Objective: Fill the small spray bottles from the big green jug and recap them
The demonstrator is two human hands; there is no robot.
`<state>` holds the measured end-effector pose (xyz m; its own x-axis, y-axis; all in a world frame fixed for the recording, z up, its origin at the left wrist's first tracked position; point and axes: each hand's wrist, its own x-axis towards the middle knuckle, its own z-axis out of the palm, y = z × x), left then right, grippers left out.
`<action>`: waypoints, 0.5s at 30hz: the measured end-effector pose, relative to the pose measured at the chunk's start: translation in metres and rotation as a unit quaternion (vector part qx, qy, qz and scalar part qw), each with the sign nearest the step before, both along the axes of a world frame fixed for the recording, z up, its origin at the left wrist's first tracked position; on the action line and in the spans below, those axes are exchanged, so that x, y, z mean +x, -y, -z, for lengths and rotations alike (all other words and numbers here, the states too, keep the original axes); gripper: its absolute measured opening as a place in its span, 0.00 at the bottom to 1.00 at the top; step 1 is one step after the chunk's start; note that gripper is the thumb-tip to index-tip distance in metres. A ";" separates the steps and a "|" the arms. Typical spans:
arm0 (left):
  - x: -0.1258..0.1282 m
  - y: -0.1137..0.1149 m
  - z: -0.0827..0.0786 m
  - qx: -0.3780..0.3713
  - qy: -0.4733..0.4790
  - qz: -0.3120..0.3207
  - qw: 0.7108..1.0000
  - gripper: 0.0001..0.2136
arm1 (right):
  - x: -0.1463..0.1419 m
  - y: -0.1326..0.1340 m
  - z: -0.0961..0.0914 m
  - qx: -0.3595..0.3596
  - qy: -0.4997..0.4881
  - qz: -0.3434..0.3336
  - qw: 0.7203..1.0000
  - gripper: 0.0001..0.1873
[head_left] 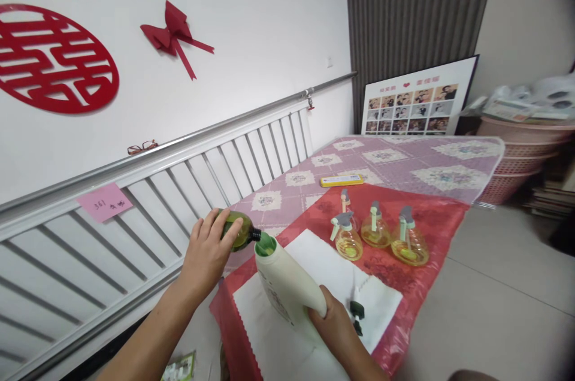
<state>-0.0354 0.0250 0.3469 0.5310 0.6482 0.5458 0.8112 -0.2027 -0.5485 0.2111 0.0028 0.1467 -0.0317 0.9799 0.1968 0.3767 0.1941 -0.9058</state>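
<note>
My left hand (pixel 210 244) is wrapped round a dark green bottle (pixel 243 232), tipped on its side with its black neck pointing right. That neck meets the open mouth of a pale green jug (pixel 287 276), where a brighter green inner spout shows. I cannot tell whether liquid is flowing. The jug leans toward the left over a white cloth (pixel 381 297), and my right hand (pixel 335 318) grips it by the handle. Just right of that hand lies a dark pump top (pixel 357 312). Several spray bottles with yellow liquid (pixel 348 243) stand beyond the cloth.
A red sheet (pixel 431 237) covers part of the patterned tablecloth (pixel 381 156). On it sits a yellow box (pixel 341 180). A white radiator (pixel 179 195) runs along the left wall, with a pink note (pixel 104 202) on it. Pink baskets (pixel 516 156) are stacked at right.
</note>
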 end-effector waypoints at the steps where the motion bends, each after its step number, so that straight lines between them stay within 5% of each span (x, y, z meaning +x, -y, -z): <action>1: 0.000 0.000 0.000 -0.001 -0.001 0.000 1.000 0.24 | 0.000 0.000 0.000 -0.001 0.001 -0.001 1.000 0.03; 15: 0.000 -0.001 0.000 -0.003 -0.004 -0.002 1.000 0.25 | -0.001 -0.001 0.001 -0.006 0.013 -0.003 1.000 0.02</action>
